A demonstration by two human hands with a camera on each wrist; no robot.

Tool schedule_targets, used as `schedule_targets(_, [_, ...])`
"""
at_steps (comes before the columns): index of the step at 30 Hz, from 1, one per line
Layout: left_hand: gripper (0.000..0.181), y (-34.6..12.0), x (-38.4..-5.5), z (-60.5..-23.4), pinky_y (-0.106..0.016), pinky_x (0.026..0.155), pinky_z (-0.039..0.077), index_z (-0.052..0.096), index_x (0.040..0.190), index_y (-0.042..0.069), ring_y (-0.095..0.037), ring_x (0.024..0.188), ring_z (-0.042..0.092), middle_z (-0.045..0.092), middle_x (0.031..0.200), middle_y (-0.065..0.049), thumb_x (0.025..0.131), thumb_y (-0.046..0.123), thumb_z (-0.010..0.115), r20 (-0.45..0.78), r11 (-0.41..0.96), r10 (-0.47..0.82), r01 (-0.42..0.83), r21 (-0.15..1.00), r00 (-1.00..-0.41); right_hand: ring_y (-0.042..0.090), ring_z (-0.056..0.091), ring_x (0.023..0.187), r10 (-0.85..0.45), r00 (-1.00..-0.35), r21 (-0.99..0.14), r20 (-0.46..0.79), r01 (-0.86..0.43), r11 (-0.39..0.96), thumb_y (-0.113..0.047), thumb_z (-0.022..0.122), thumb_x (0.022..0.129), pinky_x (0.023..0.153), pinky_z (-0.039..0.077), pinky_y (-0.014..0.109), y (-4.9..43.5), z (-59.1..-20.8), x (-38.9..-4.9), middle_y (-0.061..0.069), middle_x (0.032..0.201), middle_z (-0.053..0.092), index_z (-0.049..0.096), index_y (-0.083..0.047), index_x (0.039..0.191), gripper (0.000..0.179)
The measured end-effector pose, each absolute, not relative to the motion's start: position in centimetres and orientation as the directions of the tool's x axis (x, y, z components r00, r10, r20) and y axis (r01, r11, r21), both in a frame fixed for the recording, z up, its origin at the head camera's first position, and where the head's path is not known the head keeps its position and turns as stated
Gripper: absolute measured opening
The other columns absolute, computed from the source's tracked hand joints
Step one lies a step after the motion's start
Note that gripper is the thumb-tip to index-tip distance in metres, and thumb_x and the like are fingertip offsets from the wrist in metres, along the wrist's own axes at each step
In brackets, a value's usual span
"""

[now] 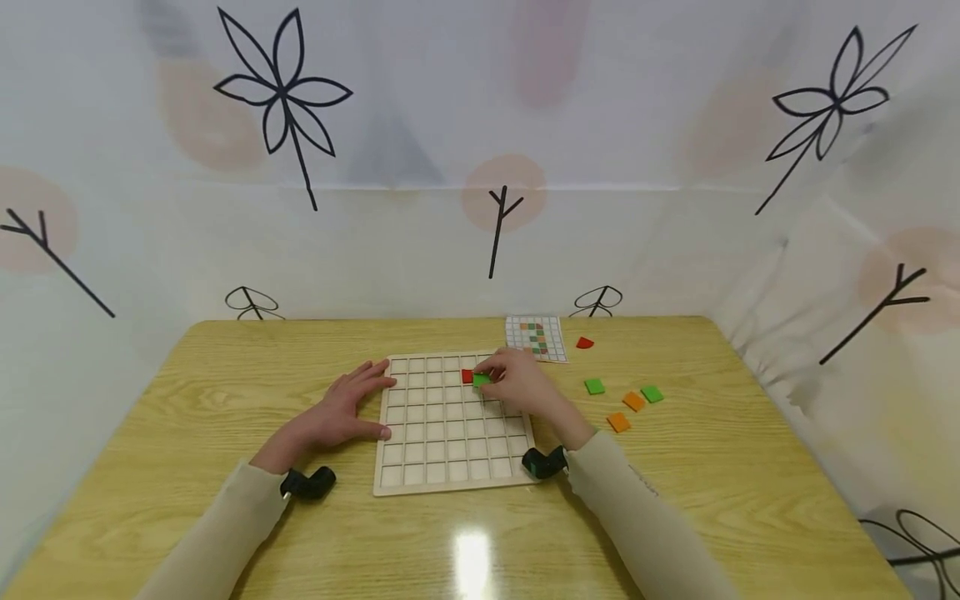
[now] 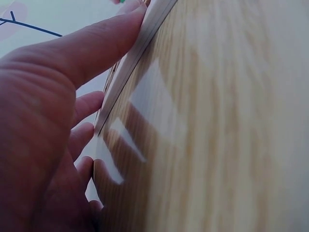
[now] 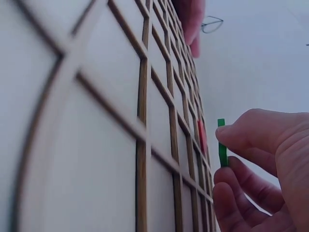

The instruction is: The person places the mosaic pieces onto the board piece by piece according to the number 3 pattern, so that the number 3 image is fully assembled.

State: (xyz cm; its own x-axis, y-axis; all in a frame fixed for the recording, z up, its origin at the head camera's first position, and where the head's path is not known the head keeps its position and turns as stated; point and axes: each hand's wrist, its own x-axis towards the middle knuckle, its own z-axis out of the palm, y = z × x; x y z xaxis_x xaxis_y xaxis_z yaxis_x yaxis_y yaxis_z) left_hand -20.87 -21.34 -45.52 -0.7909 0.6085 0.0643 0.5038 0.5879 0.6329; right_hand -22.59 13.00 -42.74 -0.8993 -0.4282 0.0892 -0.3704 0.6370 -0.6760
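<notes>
Over the far part of the board (image 1: 414, 454), the right hand (image 1: 519, 383) pinches a green tile (image 1: 481, 380) by its edges beside a red piece (image 1: 467, 376), apparently keeping its underside clear, while the left hand (image 1: 341, 417), fingers extended, seemingly steadies the left edge.

The left fingers (image 1: 372, 386) spread apart while the right fingers (image 3: 255, 183) pinch.
</notes>
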Motion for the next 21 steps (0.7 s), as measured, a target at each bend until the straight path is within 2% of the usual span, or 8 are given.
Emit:
schedule_targets(7, [0.077,-21.4,-20.9,-45.5,-0.067,0.112,0.005,0.048,0.146,0.006,-0.043,0.149,0.008,0.022,0.162,-0.017,0.084,0.039,0.079,0.079,0.579,0.612,0.513,0.634,-0.787,0.014,0.058,0.083,-0.404,-0.913,-0.707,0.057,-0.323,0.629,-0.011,0.075,0.087,0.07,0.05,0.032,11.3,-43.5,-23.6,0.001,0.102,0.066,0.077,-0.012,0.108,0.021])
schedule_targets(17, [0.08,-21.3,-20.8,-45.4,-0.066,0.113,0.004,0.047,0.147,0.007,-0.04,0.15,0.007,0.021,0.163,-0.014,0.083,0.041,0.08,0.057,0.594,0.606,0.499,0.632,-0.793,0.015,0.054,0.078,-0.431,-0.899,-0.69,0.082,-0.363,0.626,-0.011,0.074,0.088,0.068,0.046,0.029,9.8,-43.4,-24.1,0.0,0.099,0.065,0.077,-0.012,0.107,0.019])
schedule_targets(21, [0.08,-21.3,-20.8,-45.5,-0.066,0.113,0.004,0.047,0.147,0.008,-0.04,0.15,0.007,0.021,0.163,-0.014,0.083,0.042,0.08,0.059,0.591,0.606,0.499,0.634,-0.793,0.016,0.054,0.08,-0.432,-0.899,-0.715,0.075,-0.35,0.605,-0.01,0.073,0.089,0.069,0.047,0.029,9.6,-43.7,-24.3,0.0,0.1,0.065,0.077,-0.012,0.108,0.02])
